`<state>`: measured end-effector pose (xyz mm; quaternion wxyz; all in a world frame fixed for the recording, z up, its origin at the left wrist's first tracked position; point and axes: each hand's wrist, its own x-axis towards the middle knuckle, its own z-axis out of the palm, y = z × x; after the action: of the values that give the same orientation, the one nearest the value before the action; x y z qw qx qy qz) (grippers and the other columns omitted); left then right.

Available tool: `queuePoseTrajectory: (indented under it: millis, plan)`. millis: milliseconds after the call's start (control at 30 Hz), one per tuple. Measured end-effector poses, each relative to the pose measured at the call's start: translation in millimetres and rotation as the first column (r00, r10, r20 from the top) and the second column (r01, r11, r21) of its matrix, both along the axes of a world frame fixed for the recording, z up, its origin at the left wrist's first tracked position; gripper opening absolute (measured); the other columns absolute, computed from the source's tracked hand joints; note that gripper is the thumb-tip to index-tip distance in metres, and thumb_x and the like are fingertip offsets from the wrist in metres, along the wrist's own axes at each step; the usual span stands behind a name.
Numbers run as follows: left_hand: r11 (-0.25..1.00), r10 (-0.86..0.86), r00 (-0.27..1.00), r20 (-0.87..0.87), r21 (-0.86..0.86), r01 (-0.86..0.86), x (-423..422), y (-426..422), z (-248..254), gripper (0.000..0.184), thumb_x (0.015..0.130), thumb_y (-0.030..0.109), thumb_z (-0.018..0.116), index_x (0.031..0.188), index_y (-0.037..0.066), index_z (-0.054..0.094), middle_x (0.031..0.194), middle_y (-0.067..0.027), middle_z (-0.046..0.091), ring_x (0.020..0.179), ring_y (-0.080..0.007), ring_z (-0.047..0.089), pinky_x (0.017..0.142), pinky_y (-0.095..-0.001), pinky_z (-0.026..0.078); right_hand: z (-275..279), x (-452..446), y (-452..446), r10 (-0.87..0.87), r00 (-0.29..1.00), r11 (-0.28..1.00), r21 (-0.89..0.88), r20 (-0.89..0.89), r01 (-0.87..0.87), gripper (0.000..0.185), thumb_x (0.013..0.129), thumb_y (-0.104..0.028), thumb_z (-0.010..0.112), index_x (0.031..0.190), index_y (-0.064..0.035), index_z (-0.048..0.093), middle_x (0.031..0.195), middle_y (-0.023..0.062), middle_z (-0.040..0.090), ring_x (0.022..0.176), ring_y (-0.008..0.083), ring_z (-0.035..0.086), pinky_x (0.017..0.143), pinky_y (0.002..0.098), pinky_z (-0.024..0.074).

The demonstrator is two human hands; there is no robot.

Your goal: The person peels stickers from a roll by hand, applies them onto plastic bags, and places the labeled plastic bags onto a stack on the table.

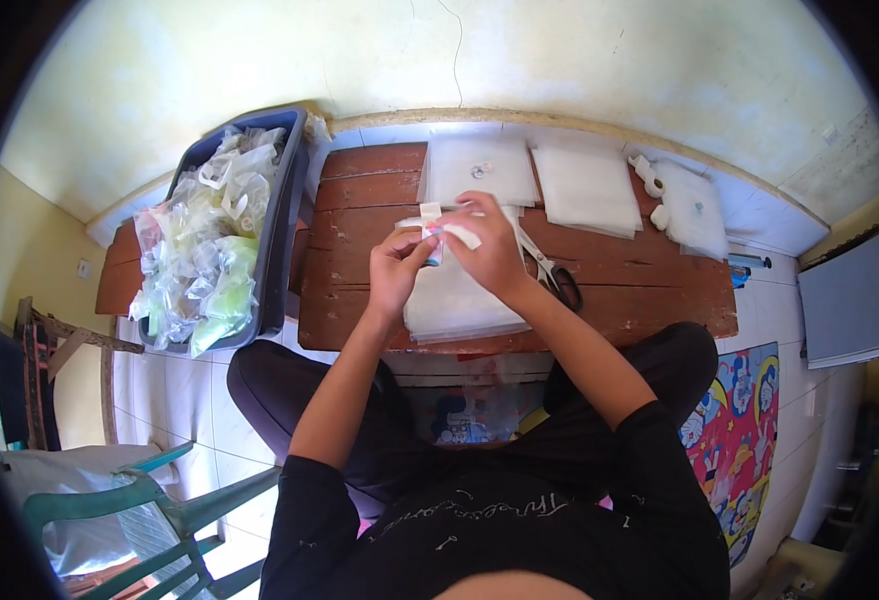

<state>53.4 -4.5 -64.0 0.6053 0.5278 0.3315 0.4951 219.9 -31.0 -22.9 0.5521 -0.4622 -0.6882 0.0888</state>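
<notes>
Along a pale wall (579, 60) stands a wooden worktop (349, 270). Above it, the person's left fingers (402, 242) pinch a small pale piece (430, 214) with pink and blue marks. The right fingers (481, 203), loosely curled, hold a white strip (463, 237) just beside it. Plastic sheets (457, 307) lie beneath the fingers; scissors (562, 286) rest near, to their right.

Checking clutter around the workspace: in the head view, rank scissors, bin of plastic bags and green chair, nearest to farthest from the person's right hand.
From the right hand, head view:
1. Scissors: just to its right, on the table.
2. Bin: left, past the left hand.
3. Green chair: farthest, lower left of the picture.
</notes>
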Motion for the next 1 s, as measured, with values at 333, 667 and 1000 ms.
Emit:
queuePoseTrajectory:
  millis: [333, 667, 1000]
  plan:
    - [0.980, -0.013, 0.997, -0.077, 0.198, 0.028, -6.8, 2.3, 4.8, 0.014, 0.092, 0.005, 0.063, 0.099, -0.004, 0.071, 0.109, -0.0087, 0.062, 0.095, -0.0146, 0.063, 0.080, -0.0250, 0.052, -6.5, -3.0, -1.7, 0.149, 0.981, 0.988, 0.012, 0.126, -0.152, 0.017, 0.081, -0.002, 0.069, 0.098, -0.0002, 0.068, 0.095, 0.0151, 0.067, 0.085, 0.0313, 0.065, 0.075, 0.0369, 0.0538]
    - [0.963, -0.052, 0.973, -0.225, 0.245, 0.108, -6.3, -1.6, 17.8, 0.017, 0.093, 0.003, 0.060, 0.103, -0.008, 0.068, 0.123, -0.0122, 0.054, 0.094, -0.0187, 0.065, 0.070, -0.0281, 0.062, -9.8, 0.7, -3.1, 0.179, 0.976, 0.984, -0.041, 0.125, -0.175, 0.011, 0.083, -0.003, 0.065, 0.093, 0.0006, 0.064, 0.088, 0.0166, 0.066, 0.080, 0.0333, 0.065, 0.071, 0.0405, 0.0523]
    - [0.888, 0.127, 0.905, -0.406, 0.453, 0.078, -5.7, 0.7, 19.1, 0.015, 0.091, 0.001, 0.062, 0.101, -0.006, 0.069, 0.117, -0.0149, 0.057, 0.092, -0.0193, 0.067, 0.071, -0.0293, 0.062, -6.0, 1.0, -1.1, 0.057, 0.992, 0.973, -0.218, -0.108, -0.079, 0.010, 0.081, -0.004, 0.068, 0.088, 0.0019, 0.067, 0.079, 0.0159, 0.067, 0.068, 0.0280, 0.064, 0.063, 0.0345, 0.0504]
